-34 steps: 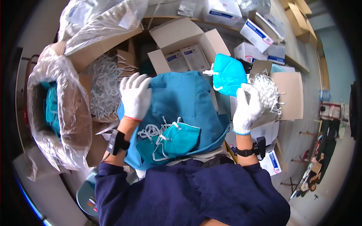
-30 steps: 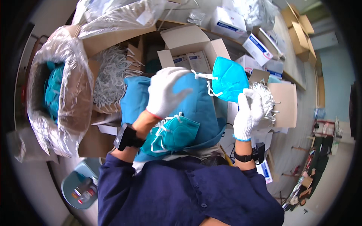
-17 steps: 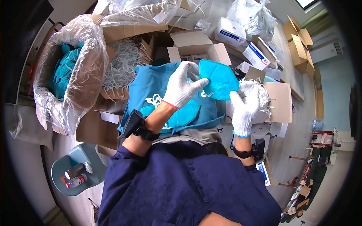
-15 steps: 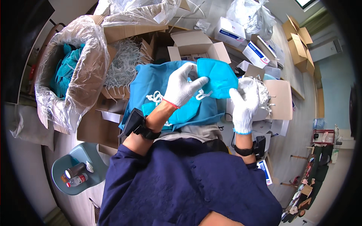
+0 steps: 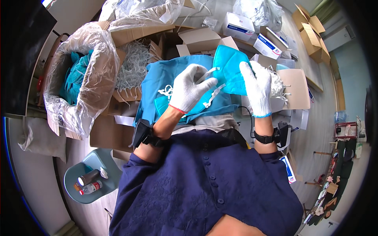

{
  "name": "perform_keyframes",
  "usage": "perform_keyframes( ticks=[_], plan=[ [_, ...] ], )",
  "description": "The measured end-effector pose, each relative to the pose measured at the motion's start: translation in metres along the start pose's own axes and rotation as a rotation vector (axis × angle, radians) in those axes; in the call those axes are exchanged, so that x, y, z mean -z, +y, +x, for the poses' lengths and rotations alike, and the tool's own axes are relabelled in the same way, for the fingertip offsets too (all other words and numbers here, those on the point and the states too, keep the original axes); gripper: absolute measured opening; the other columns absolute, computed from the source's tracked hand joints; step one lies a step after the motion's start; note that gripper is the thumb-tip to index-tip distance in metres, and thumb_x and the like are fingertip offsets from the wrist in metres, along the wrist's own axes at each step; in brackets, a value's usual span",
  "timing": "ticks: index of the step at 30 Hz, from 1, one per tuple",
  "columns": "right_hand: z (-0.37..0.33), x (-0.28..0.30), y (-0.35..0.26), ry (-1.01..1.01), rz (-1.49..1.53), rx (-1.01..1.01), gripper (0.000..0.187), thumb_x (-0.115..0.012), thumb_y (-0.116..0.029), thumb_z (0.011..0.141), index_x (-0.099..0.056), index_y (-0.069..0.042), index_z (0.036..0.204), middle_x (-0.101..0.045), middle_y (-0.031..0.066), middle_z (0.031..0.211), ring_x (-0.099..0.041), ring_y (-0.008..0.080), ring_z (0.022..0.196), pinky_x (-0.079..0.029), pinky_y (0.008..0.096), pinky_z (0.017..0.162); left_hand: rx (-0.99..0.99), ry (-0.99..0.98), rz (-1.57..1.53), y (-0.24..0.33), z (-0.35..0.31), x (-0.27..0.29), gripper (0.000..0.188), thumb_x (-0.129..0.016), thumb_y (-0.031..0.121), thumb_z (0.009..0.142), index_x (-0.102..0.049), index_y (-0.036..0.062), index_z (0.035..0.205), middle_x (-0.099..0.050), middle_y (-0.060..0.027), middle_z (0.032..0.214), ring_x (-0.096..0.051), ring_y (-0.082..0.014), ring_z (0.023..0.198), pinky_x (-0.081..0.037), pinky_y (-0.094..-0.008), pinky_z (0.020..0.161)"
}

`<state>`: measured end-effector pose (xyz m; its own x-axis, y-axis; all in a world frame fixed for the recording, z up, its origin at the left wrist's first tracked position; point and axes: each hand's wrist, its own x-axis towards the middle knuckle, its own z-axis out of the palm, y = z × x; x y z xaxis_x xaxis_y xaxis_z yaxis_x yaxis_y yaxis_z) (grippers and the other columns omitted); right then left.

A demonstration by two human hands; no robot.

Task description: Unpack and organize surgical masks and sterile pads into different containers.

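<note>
A teal folded face mask (image 5: 231, 70) is raised over my lap, with white straps at its left edge. My right hand (image 5: 258, 88), in a white knit glove, grips the mask's right side. My left hand (image 5: 191, 88), gloved alike, has thumb and fingers curled around a white strap (image 5: 212, 72) of that mask. Another strap hangs loose below. Under my hands, a blue cloth (image 5: 157, 76) covers my lap. On it lie more teal masks (image 5: 161, 105), partly hidden by my left forearm, with white straps (image 5: 166, 91) bunched beside them.
At left stands a plastic-lined carton (image 5: 104, 63) of teal masks (image 5: 76, 76). Beside it a box holds white straps (image 5: 134, 59). An open carton (image 5: 202, 39) sits ahead; white-and-blue boxes (image 5: 267, 47) are at far right. A blue-grey stool (image 5: 108, 169) carries bottles.
The mask has turned more upright, its straps now facing my left hand. My left fingers have moved off the mask body to a strap; my right hand has risen and taken the mask's right side.
</note>
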<state>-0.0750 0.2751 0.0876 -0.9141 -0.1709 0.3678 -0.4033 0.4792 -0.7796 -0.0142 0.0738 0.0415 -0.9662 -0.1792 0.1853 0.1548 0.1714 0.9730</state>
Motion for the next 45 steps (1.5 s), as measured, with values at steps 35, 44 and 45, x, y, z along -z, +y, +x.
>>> perform_keyframes(
  ticks=[35,44,45],
  plan=[
    [-0.038,-0.040,0.022,-0.821,0.372,0.047,0.030,-0.057,-0.031,0.097,-0.068,-0.003,0.101,-0.069,0.0116,0.092,-0.062,0.0210,0.076,-0.049,0.0340,0.066,0.519,-0.691,-0.303,-0.003,-0.031,0.035,0.033,-0.056,0.034,0.099,-0.067,0.0024,0.096,-0.069,-0.0072,0.085,-0.066,-0.0126,0.076,-0.050,-0.0244,0.059],
    [-0.066,-0.032,0.011,-0.296,0.160,-0.042,0.040,-0.082,-0.017,0.078,-0.047,-0.006,0.061,-0.040,0.0013,0.054,-0.036,0.0089,0.049,-0.032,0.0304,0.045,0.554,-0.528,-0.366,-0.005,-0.075,0.013,0.036,-0.046,0.036,0.102,-0.056,0.0089,0.079,-0.058,-0.0012,0.065,-0.049,-0.0066,0.052,-0.036,-0.0208,0.048],
    [-0.066,-0.029,0.011,-0.300,0.158,-0.044,0.040,-0.082,-0.017,0.078,-0.047,-0.006,0.061,-0.040,0.0013,0.054,-0.036,0.0089,0.049,-0.032,0.0304,0.045,0.567,-0.503,-0.415,-0.005,-0.081,0.012,0.037,-0.045,0.035,0.102,-0.054,0.0091,0.077,-0.057,-0.0015,0.065,-0.049,-0.0067,0.051,-0.036,-0.0208,0.048]
  ],
)
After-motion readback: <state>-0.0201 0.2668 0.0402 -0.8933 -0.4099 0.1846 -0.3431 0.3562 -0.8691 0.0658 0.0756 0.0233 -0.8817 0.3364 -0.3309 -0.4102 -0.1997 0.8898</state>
